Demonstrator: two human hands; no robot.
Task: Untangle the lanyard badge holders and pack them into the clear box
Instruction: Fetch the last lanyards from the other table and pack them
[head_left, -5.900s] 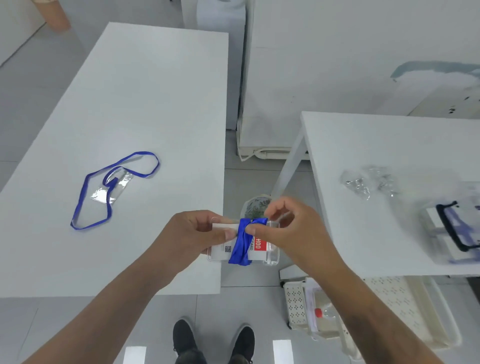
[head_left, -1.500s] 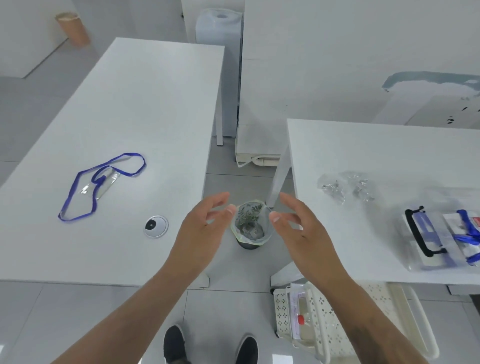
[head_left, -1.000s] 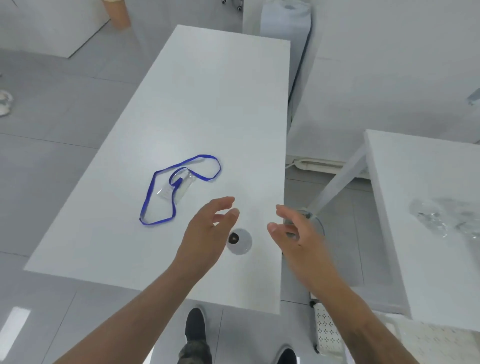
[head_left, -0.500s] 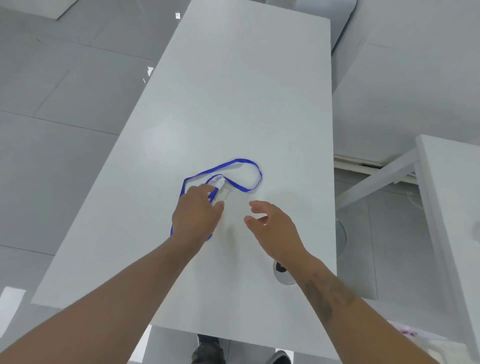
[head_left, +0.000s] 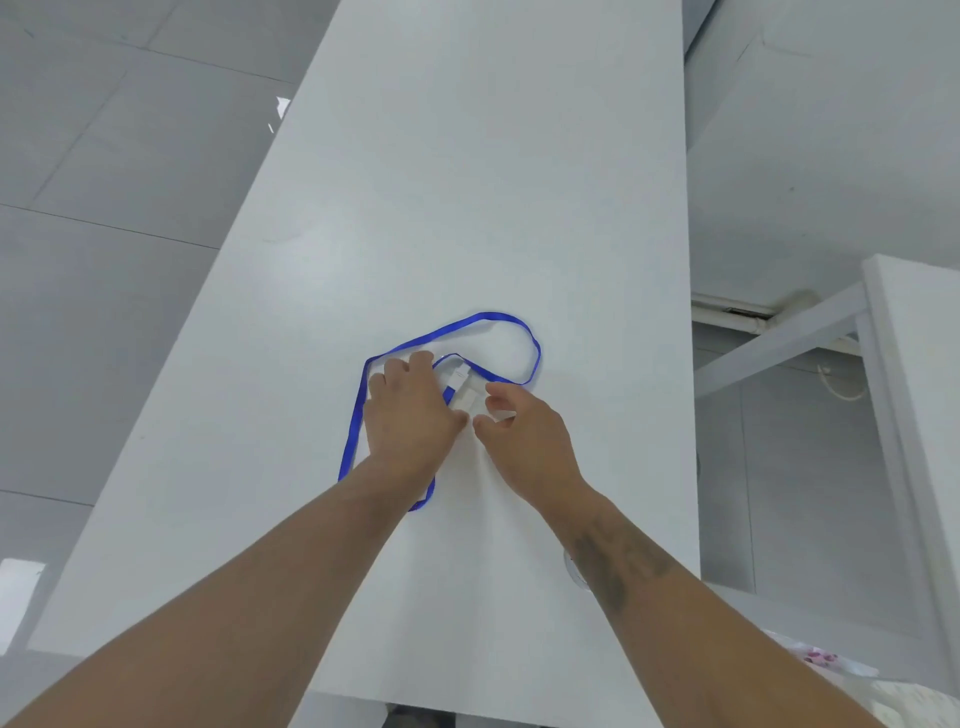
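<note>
Blue ribbon lanyard (head_left: 511, 325) with clear plastic badge holder (head_left: 464, 388) lies mid-frame on white desk (head_left: 467, 156). My left hand (head_left: 408, 410) covers it, grip unclear; right hand (head_left: 524, 436) hovers spread. I'd pinch the holder, lifting slowly so loops fall free.

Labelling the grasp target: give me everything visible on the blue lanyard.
The blue lanyard is a thin, flat, fabric-looking strap lying slack in an irregular closed loop on the white table. Its clear badge holder lies inside the loop. The left hand covers the loop's left middle, fingers on the holder; the right hand reaches the holder's right edge. Part of the strap is hidden under the left forearm.
</note>
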